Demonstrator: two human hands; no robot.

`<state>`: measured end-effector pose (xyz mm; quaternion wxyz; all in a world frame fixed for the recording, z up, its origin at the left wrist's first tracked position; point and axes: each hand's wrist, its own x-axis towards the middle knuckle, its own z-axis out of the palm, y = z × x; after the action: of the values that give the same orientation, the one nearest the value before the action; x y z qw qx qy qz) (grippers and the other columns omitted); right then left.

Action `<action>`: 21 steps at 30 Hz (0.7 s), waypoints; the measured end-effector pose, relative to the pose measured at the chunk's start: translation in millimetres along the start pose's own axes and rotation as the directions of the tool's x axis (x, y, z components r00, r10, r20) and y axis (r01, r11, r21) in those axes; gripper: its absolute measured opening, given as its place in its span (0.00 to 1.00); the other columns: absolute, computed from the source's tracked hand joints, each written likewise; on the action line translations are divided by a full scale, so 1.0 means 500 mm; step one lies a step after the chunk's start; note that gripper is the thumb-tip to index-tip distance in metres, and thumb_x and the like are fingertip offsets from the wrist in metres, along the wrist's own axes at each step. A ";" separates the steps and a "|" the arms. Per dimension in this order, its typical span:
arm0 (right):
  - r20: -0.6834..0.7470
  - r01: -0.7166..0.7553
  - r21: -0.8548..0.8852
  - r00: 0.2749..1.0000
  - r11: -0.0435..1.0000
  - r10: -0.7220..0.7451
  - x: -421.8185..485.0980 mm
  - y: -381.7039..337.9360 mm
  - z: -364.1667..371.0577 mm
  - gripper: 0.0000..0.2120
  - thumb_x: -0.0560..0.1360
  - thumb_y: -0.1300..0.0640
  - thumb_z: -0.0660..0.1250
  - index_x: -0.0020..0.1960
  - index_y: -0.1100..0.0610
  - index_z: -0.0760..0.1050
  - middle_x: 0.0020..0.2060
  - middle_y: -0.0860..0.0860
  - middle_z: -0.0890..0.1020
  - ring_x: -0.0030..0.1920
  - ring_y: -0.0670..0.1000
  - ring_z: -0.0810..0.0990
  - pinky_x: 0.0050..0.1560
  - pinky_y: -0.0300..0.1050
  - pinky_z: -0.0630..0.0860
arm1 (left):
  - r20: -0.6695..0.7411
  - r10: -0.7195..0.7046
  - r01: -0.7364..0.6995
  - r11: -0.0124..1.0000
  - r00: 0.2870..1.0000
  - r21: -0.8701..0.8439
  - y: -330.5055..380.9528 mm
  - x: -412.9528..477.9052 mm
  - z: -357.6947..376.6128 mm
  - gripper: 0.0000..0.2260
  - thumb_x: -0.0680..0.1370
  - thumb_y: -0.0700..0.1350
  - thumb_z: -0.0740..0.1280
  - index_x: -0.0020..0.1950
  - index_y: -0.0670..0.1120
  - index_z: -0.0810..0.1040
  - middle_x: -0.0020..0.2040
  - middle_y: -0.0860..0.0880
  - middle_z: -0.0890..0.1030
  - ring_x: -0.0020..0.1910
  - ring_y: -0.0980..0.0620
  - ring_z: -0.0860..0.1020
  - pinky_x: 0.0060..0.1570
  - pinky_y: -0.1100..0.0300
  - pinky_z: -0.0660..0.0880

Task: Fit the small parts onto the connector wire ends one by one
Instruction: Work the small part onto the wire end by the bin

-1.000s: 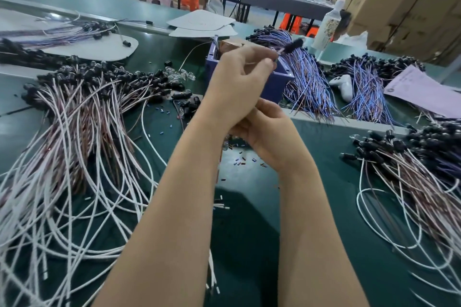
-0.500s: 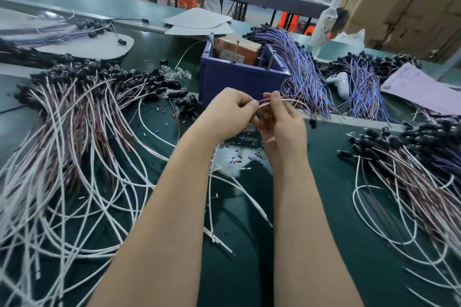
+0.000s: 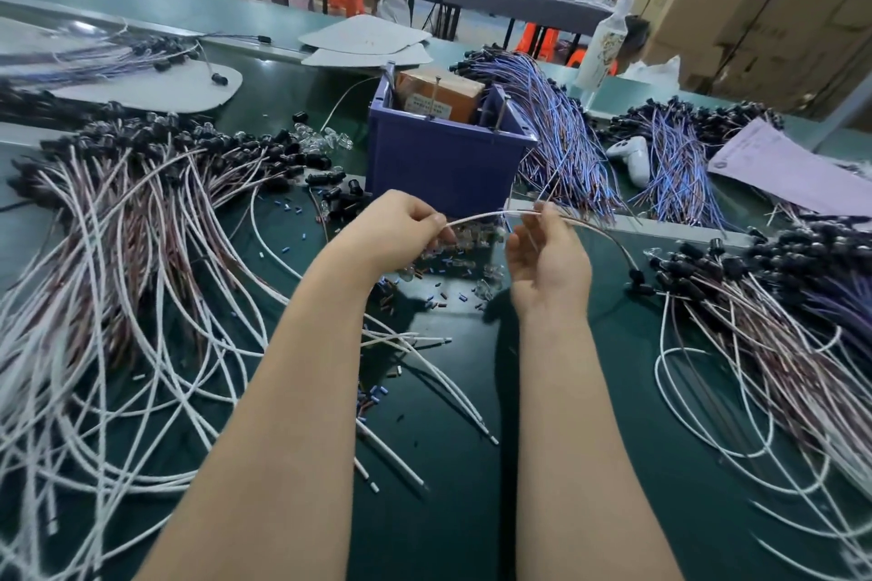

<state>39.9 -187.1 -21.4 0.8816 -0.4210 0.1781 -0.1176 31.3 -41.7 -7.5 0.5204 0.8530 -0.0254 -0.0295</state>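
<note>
Head view. Left hand (image 3: 401,229) pinches the connector wire (image 3: 486,215) between thumb and forefinger, above the green mat (image 3: 623,392). The wire arcs across the fingertips of the right hand (image 3: 549,257); whether they clamp it, cannot tell. Its black connector head (image 3: 636,277) hangs beyond, near the finished pile (image 3: 778,297). Small parts (image 3: 436,271) lie scattered under the hands.

Judgement: wire light, limp and springy; parts tiny and slippery. Best hold is close behind the bare end, to stiffen it.
</note>
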 end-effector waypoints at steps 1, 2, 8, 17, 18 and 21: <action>0.056 -0.031 -0.037 0.998 0.999 0.033 -0.003 0.004 0.004 0.06 0.78 0.60 0.64 0.43 0.58 0.75 0.31 0.50 0.79 0.31 0.45 0.75 0.30 0.34 0.75 | -0.035 0.027 -0.026 1.000 0.999 0.007 0.002 0.002 0.003 0.13 0.82 0.43 0.59 0.45 0.44 0.83 0.30 0.52 0.73 0.20 0.61 0.67 0.22 0.71 0.65; 0.109 -0.055 -0.073 0.992 0.996 0.063 -0.007 0.009 0.008 0.06 0.78 0.61 0.64 0.42 0.59 0.75 0.30 0.50 0.80 0.30 0.45 0.76 0.30 0.33 0.75 | -0.063 0.051 -0.050 0.999 0.997 0.012 0.005 0.003 0.007 0.13 0.82 0.43 0.59 0.45 0.44 0.83 0.30 0.52 0.73 0.21 0.61 0.67 0.21 0.71 0.65; 0.128 -0.098 -0.095 0.986 0.991 0.109 -0.012 0.026 0.025 0.09 0.78 0.60 0.64 0.39 0.58 0.78 0.23 0.47 0.78 0.25 0.43 0.72 0.25 0.32 0.70 | -0.015 0.093 -0.093 0.995 0.996 0.033 0.015 0.001 0.024 0.12 0.81 0.44 0.60 0.43 0.47 0.82 0.29 0.53 0.74 0.25 0.57 0.68 0.23 0.67 0.65; 0.429 0.638 -0.680 0.746 0.360 -0.510 -0.040 0.010 0.034 0.07 0.78 0.56 0.64 0.49 0.58 0.79 0.43 0.49 0.80 0.44 0.46 0.76 0.50 0.43 0.73 | -0.084 0.120 -0.103 0.977 0.989 0.188 0.024 0.001 0.003 0.13 0.82 0.43 0.59 0.42 0.46 0.80 0.29 0.52 0.72 0.27 0.56 0.69 0.29 0.62 0.65; 0.537 0.692 -0.662 0.706 0.289 -0.461 -0.043 0.009 0.036 0.08 0.78 0.58 0.63 0.54 0.58 0.79 0.49 0.51 0.80 0.49 0.47 0.77 0.54 0.41 0.72 | -0.095 0.142 -0.122 0.974 0.985 0.191 0.028 0.001 0.002 0.13 0.82 0.43 0.59 0.40 0.47 0.79 0.28 0.53 0.72 0.27 0.56 0.68 0.29 0.62 0.63; 0.654 0.702 -0.686 0.710 0.192 -0.259 -0.042 0.012 0.033 0.09 0.79 0.59 0.63 0.54 0.59 0.80 0.49 0.54 0.82 0.50 0.50 0.78 0.53 0.43 0.72 | -0.170 0.174 -0.137 0.969 0.970 0.208 0.030 0.001 -0.009 0.12 0.81 0.43 0.59 0.41 0.46 0.78 0.30 0.52 0.73 0.29 0.56 0.69 0.31 0.61 0.64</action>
<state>28.1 -164.5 -12.3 0.4242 -0.8778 -0.1167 -0.1894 32.1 -44.6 8.1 0.4353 0.8941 -0.0463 0.0943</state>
